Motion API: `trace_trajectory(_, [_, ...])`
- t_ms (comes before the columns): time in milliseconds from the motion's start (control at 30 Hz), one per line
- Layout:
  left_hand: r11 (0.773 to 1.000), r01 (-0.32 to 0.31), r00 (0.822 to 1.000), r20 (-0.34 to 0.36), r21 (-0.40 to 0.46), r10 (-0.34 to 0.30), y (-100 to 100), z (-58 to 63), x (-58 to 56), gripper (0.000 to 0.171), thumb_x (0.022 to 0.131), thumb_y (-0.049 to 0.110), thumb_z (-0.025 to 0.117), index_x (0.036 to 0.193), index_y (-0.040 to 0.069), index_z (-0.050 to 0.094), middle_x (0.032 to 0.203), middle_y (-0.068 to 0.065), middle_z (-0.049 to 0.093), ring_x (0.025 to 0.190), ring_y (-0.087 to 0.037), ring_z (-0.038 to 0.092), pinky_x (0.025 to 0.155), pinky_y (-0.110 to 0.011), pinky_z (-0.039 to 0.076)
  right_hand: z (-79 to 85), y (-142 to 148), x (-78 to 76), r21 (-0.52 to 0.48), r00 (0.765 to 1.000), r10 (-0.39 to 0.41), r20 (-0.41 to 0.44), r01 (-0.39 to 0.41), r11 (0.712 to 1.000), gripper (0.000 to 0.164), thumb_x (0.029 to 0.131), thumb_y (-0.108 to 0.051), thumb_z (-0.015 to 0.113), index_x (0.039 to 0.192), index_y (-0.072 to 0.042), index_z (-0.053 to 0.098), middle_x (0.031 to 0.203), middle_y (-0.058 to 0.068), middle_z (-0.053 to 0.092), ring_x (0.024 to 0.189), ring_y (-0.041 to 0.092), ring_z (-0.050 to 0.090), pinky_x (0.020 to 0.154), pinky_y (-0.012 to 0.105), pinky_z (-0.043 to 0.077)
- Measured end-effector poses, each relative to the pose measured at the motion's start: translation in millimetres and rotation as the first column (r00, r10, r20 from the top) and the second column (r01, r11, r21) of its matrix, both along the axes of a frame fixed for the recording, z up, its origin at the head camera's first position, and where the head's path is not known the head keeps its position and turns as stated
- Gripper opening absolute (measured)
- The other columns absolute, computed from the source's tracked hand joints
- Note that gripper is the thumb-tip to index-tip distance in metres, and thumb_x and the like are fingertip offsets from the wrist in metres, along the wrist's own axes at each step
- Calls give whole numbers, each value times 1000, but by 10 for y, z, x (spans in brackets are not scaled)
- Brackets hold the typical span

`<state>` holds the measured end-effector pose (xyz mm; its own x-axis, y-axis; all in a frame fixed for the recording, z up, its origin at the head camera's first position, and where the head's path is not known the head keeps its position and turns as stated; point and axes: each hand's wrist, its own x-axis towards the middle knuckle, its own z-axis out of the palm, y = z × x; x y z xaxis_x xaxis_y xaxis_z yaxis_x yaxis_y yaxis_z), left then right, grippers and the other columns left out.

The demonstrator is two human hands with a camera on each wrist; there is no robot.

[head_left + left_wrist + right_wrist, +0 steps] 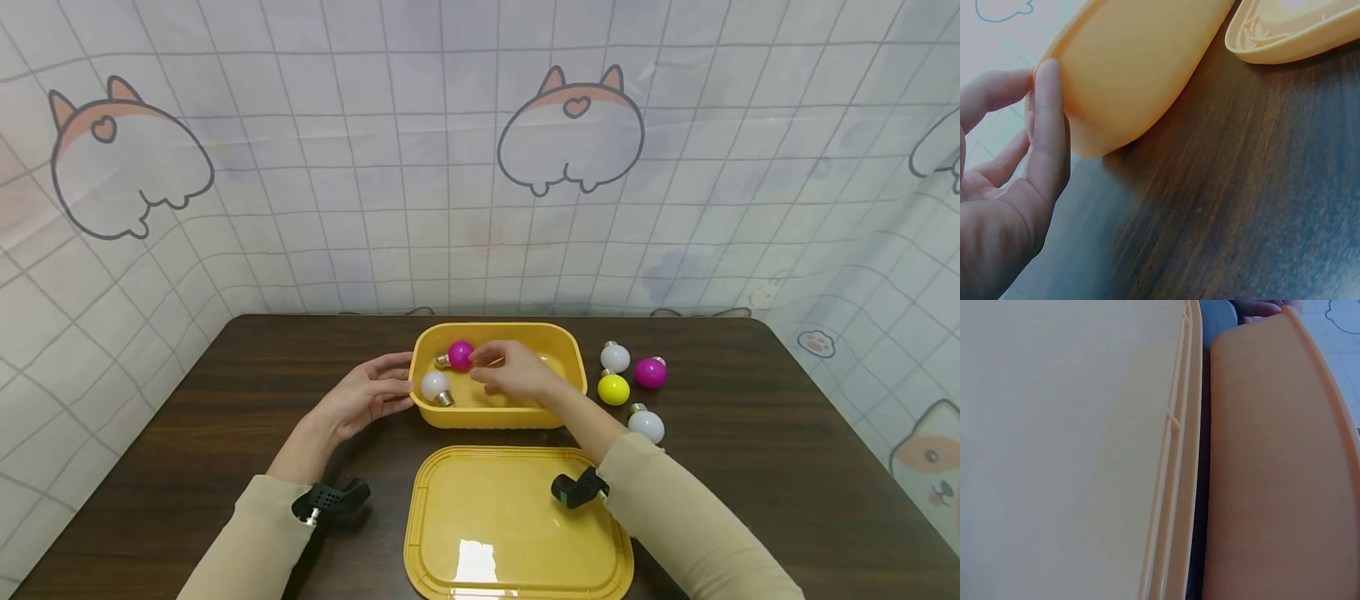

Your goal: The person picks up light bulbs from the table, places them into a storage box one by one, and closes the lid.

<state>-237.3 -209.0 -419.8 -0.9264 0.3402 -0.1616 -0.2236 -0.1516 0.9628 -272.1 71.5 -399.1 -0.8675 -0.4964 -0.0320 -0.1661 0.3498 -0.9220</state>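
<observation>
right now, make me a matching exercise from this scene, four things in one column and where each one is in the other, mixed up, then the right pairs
Things:
1. lid
2. left hand
3. yellow bulb
4. right hand

Places:
a. reaching into the box
b. on the table, right of the box
c. flat, on the near side of the box
d. touching the box's left end

Right pairs: 1-c, 2-d, 3-b, 4-a

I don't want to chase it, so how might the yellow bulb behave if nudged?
The yellow bulb would probably roll, since its globe is round, perhaps curving because its base is narrower. Its glossy surface may feel slippery.
</observation>
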Motion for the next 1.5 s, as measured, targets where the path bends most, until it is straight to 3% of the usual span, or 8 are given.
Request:
trace_trajectory(200, [1000, 4, 1000, 0, -9, -4, -4, -17, -6, 66, 99, -5, 62, 157, -1, 31, 126, -16, 62, 99, -21, 69, 90, -34, 59, 50, 91, 17, 5, 997, -5, -75, 6, 1000, 31, 100, -8, 65, 126, 9, 63, 120, 20, 65, 105, 37, 68, 86, 41, 61])
trace_trajectory(400, [1000, 1, 1000, 5, -10, -1, -8, -6, -7, 66, 100, -4, 62, 157, -1, 31, 128, -18, 61, 98, -20, 69, 90, -33, 59, 144, 228, 17, -17, 997, -2, -82, 0, 1000, 32, 101, -9, 65, 127, 11, 62, 121, 21, 63, 107, 45, 65, 89, 50, 59])
trace_trajectory(567, [1000, 6, 1000, 5, -15, -6, -26, -1, -16, 66, 100, -4, 61, 158, 0, 31, 128, -17, 61, 99, -21, 69, 91, -34, 59, 247, 330, 3, 12, 994, 2, -106, -1, 1000, 30, 101, -12, 66, 126, 5, 64, 124, 19, 64, 111, 45, 64, 93, 53, 57])
trace_trajectory(933, [1000, -6, 1000, 18, -25, 7, 3, 27, -28, 65, 99, -4, 63, 157, 3, 33, 127, -15, 63, 99, -21, 70, 91, -35, 59, 399, 619, 79, 75, 979, 9, -204, 6, 997, 27, 102, -15, 66, 124, 0, 67, 125, 18, 65, 104, 28, 68, 90, 51, 59])
trace_trajectory(1267, [1000, -5, 1000, 10, -26, 5, -2, 3, -22, 65, 99, -5, 62, 157, 1, 32, 126, -15, 63, 97, -21, 70, 90, -35, 59, 413, 901, 137, 63, 984, -18, -175, 30, 998, 29, 102, -17, 66, 126, -1, 66, 127, 17, 63, 111, 37, 65, 93, 53, 57])
trace_trajectory(1500, [999, -25, 999, 23, -21, 26, 0, -5, -11, 63, 99, -5, 63, 156, 3, 36, 126, -17, 62, 96, -21, 70, 89, -35, 60, 384, 1083, 156, 57, 983, -47, -180, 58, 997, 29, 102, -20, 67, 126, -3, 66, 124, 14, 65, 110, 36, 65, 91, 45, 59])
